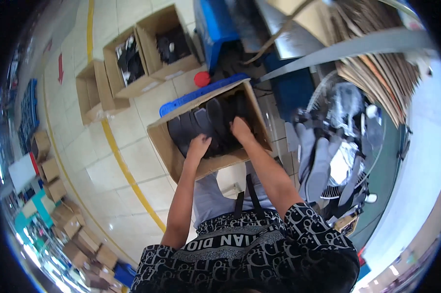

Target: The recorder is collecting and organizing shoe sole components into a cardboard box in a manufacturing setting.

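Note:
An open cardboard box (160, 141) stands in front of me, holding several dark shoe soles (181, 128) packed side by side. Both of my hands reach inside it. My left hand (199, 145) is closed over the near part of the row, its fingers curled; whatever lies between them is hidden. Farther right, my right hand (240, 129) has its fingers bent around the edge of an upright dark sole (215, 112). The fingertips of that hand are partly hidden among the soles.
A blue pallet or crate (196, 94) shows behind the box. Farther left stand open cartons (132, 88), some with dark pieces inside. On the right, a round wire basket (323, 93) holds grey soles (320, 166) and clear plastic. Stacked cardboard sheets (376, 73) lean beyond it.

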{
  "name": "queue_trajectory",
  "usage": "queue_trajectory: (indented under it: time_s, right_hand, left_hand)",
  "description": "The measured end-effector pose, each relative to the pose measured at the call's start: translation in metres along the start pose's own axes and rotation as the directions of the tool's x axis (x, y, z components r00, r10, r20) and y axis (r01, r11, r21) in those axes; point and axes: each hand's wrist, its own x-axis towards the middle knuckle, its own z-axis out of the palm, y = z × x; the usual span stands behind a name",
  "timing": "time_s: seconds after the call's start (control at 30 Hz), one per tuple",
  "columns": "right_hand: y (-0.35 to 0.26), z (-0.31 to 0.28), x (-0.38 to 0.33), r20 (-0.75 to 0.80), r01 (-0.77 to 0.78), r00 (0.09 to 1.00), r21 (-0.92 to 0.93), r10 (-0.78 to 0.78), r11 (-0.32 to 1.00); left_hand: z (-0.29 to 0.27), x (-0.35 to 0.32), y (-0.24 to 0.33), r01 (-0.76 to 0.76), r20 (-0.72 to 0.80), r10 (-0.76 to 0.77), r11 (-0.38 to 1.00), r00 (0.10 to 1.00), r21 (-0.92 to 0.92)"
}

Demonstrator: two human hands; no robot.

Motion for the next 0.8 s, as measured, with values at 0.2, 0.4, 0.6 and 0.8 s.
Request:
queue_trajectory:
  time_s: [0.2, 0.4, 0.6, 0.8]
  right_hand:
    - [-0.071, -0.13, -0.19, -0.083, 0.555, 0.81, 0.428, -0.581, 0.713]
    - [-0.041, -0.302, -0.359, -0.526, 0.343, 0.841, 0.331, -0.13, 0.879]
    - [0.12, -0.319, -0.38, -0.848, -0.219, 0.431, 0.232, 0.307, 0.948]
    - [0.215, -0.31, -0.39, -0.843, -0.141, 0.513, 0.1, 0.159, 0.985]
  left_hand:
    - [-0.053, -0.092, -0.005, -0.037, 0.196, 0.018, 0.995, 0.98, 0.09]
    - [-0.067, -0.129, 0.064, -0.15, 0.234, 0.103, 0.97, 0.967, 0.192]
    - [-0.029, -0.159, 0.214, -0.455, 0.25, 0.529, 0.839, 0.811, -0.299]
    - [0.036, -0.191, 0.327, -0.563, 0.228, 0.618, 0.783, 0.753, -0.264]
